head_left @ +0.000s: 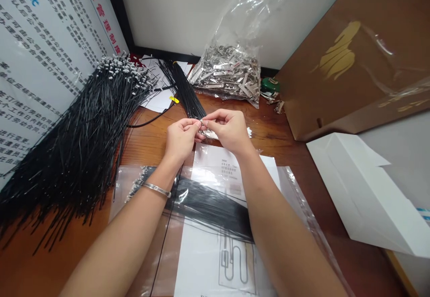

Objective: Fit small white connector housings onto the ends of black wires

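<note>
The left hand (181,140) and the right hand (230,129) are pinching a tiny metallic piece (202,123) between closed fingertips, probably because it is so small, above the counter (275,131), while the banded black wires (188,92) are lying just beyond, on the far side.

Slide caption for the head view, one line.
Left hand and right hand pinch a small piece before bundled black wires and a clear bag of metal parts.

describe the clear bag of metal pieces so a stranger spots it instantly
Find the big brown box with a gold emblem. Left of it, beyond the right hand, sits a clear plastic bag of silver metal pieces, its shiny contents unlike the thin black wires nearby.
</note>
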Tool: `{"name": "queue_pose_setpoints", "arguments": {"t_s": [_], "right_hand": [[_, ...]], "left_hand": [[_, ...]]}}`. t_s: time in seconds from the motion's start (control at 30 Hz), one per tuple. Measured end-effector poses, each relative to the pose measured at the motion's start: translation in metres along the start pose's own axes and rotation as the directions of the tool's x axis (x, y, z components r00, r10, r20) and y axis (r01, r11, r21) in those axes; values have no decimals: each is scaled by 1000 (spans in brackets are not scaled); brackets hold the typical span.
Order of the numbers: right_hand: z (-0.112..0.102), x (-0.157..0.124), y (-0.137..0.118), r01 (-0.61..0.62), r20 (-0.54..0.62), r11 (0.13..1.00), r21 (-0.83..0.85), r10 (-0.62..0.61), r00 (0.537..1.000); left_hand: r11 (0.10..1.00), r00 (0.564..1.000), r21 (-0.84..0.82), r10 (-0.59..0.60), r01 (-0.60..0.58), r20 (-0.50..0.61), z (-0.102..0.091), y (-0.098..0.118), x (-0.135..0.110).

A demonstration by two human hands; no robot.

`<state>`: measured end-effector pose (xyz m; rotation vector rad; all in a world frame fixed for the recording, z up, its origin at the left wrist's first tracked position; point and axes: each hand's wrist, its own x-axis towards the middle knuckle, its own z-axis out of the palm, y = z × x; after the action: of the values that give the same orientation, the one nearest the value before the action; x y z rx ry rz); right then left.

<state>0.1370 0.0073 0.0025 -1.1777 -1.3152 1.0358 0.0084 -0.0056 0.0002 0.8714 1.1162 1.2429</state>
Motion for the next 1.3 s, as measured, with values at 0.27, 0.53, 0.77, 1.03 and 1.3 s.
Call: {"name": "queue_pose_setpoints", "arguments": {"t_s": [0.27, 0.53, 0.77, 1.03, 1.3], "right_hand": [[3, 0, -3, 8, -3, 1000, -6, -8, 1000], [2, 3, -2, 39, -160, 996, 75, -26, 987], [4, 3, -3, 45, -119, 999, 13, -43, 992], [1, 2, 0, 82, -168, 978, -193, -116, 979], [2, -1, -1, 157, -128, 932, -326, -208, 970]], "left_hand": [[1000, 1000, -17, -1, 1, -5, 0, 3, -1], [999, 999, -15, 32, -32, 22, 1, 3, -2], [1000, 999, -2, 23, -23, 24, 1, 2, -2], [999, 999, -2, 38, -38, 17, 1, 2, -2], [999, 998, -4, 36, -36, 42, 1, 3, -3]]}}
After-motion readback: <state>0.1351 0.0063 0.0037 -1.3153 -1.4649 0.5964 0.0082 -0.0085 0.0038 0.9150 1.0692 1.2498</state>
